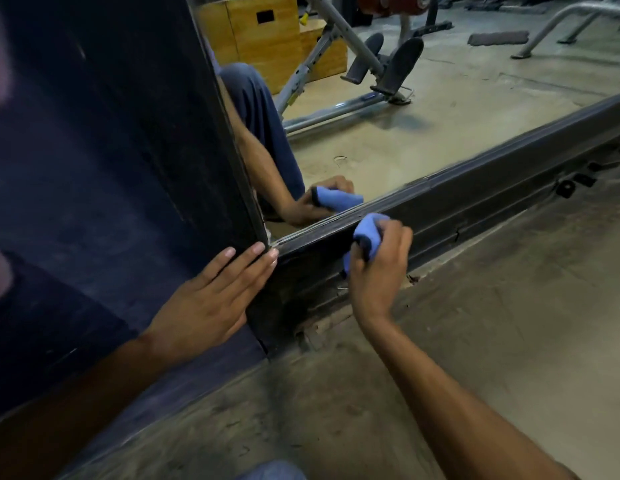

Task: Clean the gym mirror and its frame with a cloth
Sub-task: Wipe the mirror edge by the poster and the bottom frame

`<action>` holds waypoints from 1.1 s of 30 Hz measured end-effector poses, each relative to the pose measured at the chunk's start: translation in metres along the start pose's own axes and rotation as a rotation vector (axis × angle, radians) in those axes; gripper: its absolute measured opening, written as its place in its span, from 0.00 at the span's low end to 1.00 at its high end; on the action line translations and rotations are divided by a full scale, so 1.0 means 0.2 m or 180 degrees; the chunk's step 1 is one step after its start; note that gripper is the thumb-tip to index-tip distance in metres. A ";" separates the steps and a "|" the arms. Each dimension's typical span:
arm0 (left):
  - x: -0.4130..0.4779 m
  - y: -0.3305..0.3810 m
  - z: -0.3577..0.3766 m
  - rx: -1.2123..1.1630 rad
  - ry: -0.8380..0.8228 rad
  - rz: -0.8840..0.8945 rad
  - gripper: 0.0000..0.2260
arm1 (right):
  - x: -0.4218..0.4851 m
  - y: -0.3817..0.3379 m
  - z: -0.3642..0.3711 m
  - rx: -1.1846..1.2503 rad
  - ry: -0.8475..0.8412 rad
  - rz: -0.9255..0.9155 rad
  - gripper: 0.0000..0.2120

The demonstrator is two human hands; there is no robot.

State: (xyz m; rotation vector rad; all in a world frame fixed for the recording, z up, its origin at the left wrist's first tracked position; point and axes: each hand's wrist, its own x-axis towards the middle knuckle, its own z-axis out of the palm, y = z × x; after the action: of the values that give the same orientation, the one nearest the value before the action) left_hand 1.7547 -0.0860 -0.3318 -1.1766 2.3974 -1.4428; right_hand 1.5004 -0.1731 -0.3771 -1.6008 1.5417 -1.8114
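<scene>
Bare forearms reach in from the lower edge toward the bottom-left corner of the mirror. My reading of the risks: the dark, worn lower frame rail (440,206) looks cracked and chipped near its base, with broken floor and crumbled debris just below it — a hard wipe there could snag the folded blue cloth (365,235) or drag grit onto the mirror glass (422,126). The glass edge beside the rail looks rough, so a fingertip sliding off the cloth could catch on it. Leaning weight on the corner joint might also stress it.

The right hand (379,268) comes in from the lower right, wrist bent, fingers curled tight round the bunched cloth, pressing it against the top face of the lower rail close to the corner. The left hand (211,299) lies flat and spread — fingers straight, holding nothing — on the dark vertical frame panel (128,150), its fingertips touching the corner where panel and rail meet.
</scene>
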 end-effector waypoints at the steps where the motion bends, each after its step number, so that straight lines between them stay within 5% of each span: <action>1: 0.01 0.01 -0.01 -0.0016 -0.0037 0.0084 0.33 | 0.04 -0.02 0.00 -0.0045 -0.0001 -0.0067 0.14; 6: 0.04 0.01 0.00 -0.0209 -0.0172 0.0240 0.28 | -0.13 -0.10 0.06 -0.0324 -0.1102 -0.1801 0.20; 8: 0.04 0.00 -0.01 -0.0236 -0.0182 0.0223 0.29 | -0.07 -0.06 0.04 -0.0445 -0.1044 -0.1975 0.21; 13: 0.04 0.04 -0.02 -0.0120 -0.0215 0.0055 0.35 | 0.18 0.05 -0.03 -0.0390 0.0040 -0.0147 0.15; 21: 0.13 0.04 -0.06 -0.0353 -0.0327 0.0173 0.40 | -0.32 -0.04 0.13 -0.0098 -0.1097 -0.0691 0.16; 26: 0.31 0.05 -0.06 -0.0188 -0.0343 0.0630 0.37 | 0.01 -0.01 0.06 0.0339 0.0506 0.0800 0.10; 28: 0.39 0.08 -0.05 -0.0178 -0.0332 0.0634 0.36 | 0.19 0.00 0.02 0.0317 0.0755 0.1214 0.14; 33: 0.63 0.09 -0.02 -0.0250 -0.0369 0.0917 0.32 | 0.14 -0.01 0.01 -0.0445 -0.0364 -0.0893 0.15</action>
State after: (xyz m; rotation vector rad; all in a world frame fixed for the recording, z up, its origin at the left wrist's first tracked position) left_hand 1.6548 -0.1623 -0.3085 -0.8570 2.4398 -1.1710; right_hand 1.4929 -0.1943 -0.3616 -2.0380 1.4831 -1.7402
